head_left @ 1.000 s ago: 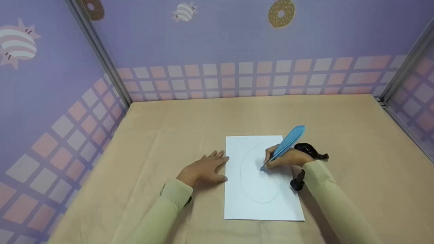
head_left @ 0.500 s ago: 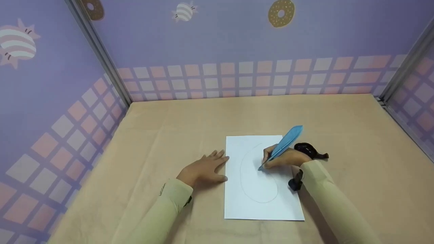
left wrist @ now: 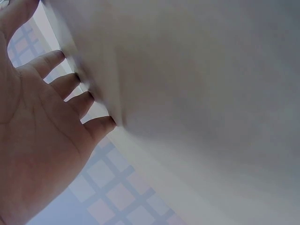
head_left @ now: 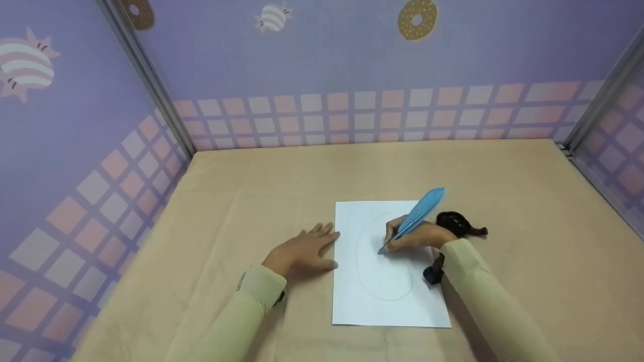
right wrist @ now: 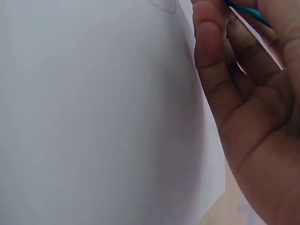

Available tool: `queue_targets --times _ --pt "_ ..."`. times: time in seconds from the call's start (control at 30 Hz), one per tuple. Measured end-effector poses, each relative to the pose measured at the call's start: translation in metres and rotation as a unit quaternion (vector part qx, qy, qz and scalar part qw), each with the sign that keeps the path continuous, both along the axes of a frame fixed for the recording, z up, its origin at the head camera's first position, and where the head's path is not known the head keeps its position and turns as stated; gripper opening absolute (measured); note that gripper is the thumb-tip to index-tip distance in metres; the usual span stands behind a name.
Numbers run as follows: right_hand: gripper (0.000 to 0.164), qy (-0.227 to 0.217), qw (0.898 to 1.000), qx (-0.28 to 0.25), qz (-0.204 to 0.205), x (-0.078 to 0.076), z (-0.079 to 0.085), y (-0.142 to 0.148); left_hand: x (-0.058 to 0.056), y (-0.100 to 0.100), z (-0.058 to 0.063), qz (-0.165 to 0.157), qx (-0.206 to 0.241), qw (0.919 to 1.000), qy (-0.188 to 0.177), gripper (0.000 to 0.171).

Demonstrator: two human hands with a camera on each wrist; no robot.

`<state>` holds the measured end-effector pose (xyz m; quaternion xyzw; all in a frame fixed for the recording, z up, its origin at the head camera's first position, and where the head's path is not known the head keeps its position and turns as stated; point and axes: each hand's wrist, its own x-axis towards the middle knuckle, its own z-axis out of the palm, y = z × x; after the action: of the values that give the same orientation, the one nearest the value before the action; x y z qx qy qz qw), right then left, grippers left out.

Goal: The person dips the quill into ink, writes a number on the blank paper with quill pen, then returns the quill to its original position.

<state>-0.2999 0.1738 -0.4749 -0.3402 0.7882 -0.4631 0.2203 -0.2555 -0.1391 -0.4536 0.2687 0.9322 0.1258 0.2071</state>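
In the head view a blue feather-shaped pen (head_left: 422, 208) slants up to the right, pinched between the fingers and thumb of my right hand (head_left: 420, 236). Its point meets a white sheet of paper (head_left: 372, 314), or hovers just over it. A thin pencil-like curve (head_left: 358, 261) sweeps down the sheet's left part, round the bottom and up the right side. My left hand (head_left: 302, 251) lies flat with fingers spread, its thumb and forefinger touching the paper's left edge. In the right wrist view a bit of the pen (right wrist: 248, 11) shows behind the fingers.
A glossy black rounded object (head_left: 453, 223) with a narrow tail lies right of the paper; its kind is unclear. A black wrist device (head_left: 433, 274) hangs under the right sleeve. Beige cloth (head_left: 251, 201) covers the table. Patterned purple walls (head_left: 322, 60) enclose it.
My right hand and the pen have slid slightly left across the paper, the pen point with them. The left hand has stayed in place.
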Motion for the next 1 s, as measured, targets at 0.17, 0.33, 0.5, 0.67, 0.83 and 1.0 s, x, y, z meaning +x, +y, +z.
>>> queue_targets --times 0.17,0.33,0.5,0.67,0.83,1.0 --pt "0.01 0.002 1.0 -0.01 0.009 0.0 0.0 -0.004 0.0 0.001 0.0 0.004 0.004 1.0 -0.002 0.079" --pt "0.01 0.004 1.0 -0.007 0.002 0.0 0.0 -0.005 -0.001 0.0 -0.001 0.002 0.003 1.0 0.0 0.08" --pt "0.01 0.003 1.0 0.002 -0.008 0.002 0.001 -0.007 -0.001 0.0 -0.001 -0.002 0.002 1.0 0.004 0.079" --pt "0.011 -0.001 1.0 0.002 -0.006 0.002 -0.001 -0.012 0.0 0.001 -0.002 0.0 0.003 1.0 0.005 0.078" --pt "0.01 -0.01 1.0 -0.014 0.003 0.002 -0.001 -0.016 0.0 0.001 -0.002 0.001 0.001 1.0 0.007 0.078" --pt "0.008 -0.009 1.0 -0.024 0.008 0.002 -0.001 -0.02 0.0 0.001 -0.001 0.004 0.0 1.0 0.008 0.079"
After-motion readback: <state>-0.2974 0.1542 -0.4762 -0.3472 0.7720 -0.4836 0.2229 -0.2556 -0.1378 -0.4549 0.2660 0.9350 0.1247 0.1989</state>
